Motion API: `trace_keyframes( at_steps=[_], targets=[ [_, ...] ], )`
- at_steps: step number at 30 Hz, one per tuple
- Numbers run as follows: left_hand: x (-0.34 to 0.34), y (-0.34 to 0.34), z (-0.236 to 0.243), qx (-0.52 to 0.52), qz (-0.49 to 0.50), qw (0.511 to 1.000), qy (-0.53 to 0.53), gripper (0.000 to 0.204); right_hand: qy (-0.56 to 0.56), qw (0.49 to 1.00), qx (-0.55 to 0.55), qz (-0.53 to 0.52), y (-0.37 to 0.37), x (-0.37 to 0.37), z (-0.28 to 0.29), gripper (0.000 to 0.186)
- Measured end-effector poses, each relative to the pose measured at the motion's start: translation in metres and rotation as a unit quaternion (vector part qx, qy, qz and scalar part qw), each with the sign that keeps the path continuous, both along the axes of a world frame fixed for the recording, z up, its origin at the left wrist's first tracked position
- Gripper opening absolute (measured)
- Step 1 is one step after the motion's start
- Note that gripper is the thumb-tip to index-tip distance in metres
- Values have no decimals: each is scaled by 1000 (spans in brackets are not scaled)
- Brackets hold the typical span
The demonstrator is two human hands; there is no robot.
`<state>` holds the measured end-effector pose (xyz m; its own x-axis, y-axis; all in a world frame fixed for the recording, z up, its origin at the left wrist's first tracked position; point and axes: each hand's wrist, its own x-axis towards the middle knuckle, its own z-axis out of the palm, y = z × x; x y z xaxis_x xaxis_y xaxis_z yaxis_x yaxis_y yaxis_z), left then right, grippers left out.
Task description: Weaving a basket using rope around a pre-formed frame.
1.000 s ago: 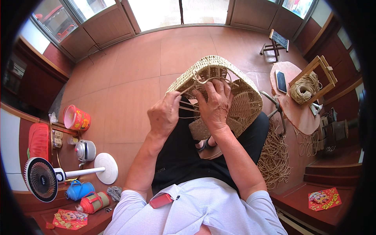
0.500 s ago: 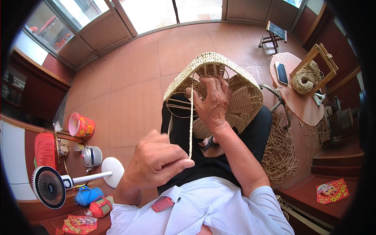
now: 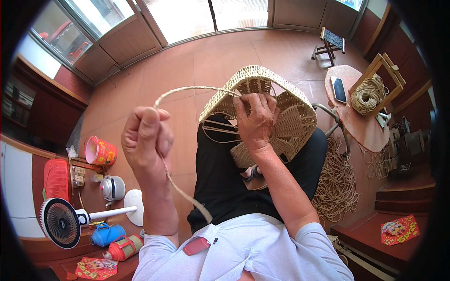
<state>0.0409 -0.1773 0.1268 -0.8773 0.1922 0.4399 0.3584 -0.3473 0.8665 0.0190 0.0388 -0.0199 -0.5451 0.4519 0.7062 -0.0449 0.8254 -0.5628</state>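
Note:
An unfinished woven basket [image 3: 300, 122] of pale cord rests on my lap, tilted, with bare frame rods at its left side. My right hand [image 3: 255, 117] grips it inside the far part, fingers curled and thumb at the spot where a loose twisted cord [image 3: 192, 88] meets the weave. My left hand [image 3: 147, 138], raised left of the basket, is closed on that cord, which arcs over from the basket and hangs down from the fist toward my shirt. What lies under my right fingers is hidden.
At right are a pink slab table [image 3: 354, 129] with a phone, rope coil and wooden frame, a folding stool [image 3: 330, 47] and tangled cord [image 3: 335, 187]. At left are a fan [image 3: 61, 222], bucket [image 3: 100, 151], kettle [image 3: 112, 187] and flasks [image 3: 107, 234]. A glass door is beyond.
My left hand went from the basket down toward me drawing the cord, then swung up and left, turning, so the cord now arcs. My right hand has stayed in the basket.

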Motion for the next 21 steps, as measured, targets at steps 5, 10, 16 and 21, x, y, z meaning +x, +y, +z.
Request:
trace_keyframes(
  at_steps=[5, 10, 16, 21],
  targets=[
    [-5, -1, -12, 29, -5, 999, -18, 27, 4, 999, -41, 9, -2, -1, -1, 14],
    [0, 5, -31, -13, -32, 997, -67, 27, -13, 1000, 2, 13, -2, 2, -2, 16],
    [-24, 58, -94, -102, -41, 989, -97, 33, -98, 994, 45, 25, -2, 9, 3, 32],
    [-43, 94, -140, -315, 136, 915, 213, 64, -121, 989, 83, 28, 5, 13, 7, 42]
  ],
)
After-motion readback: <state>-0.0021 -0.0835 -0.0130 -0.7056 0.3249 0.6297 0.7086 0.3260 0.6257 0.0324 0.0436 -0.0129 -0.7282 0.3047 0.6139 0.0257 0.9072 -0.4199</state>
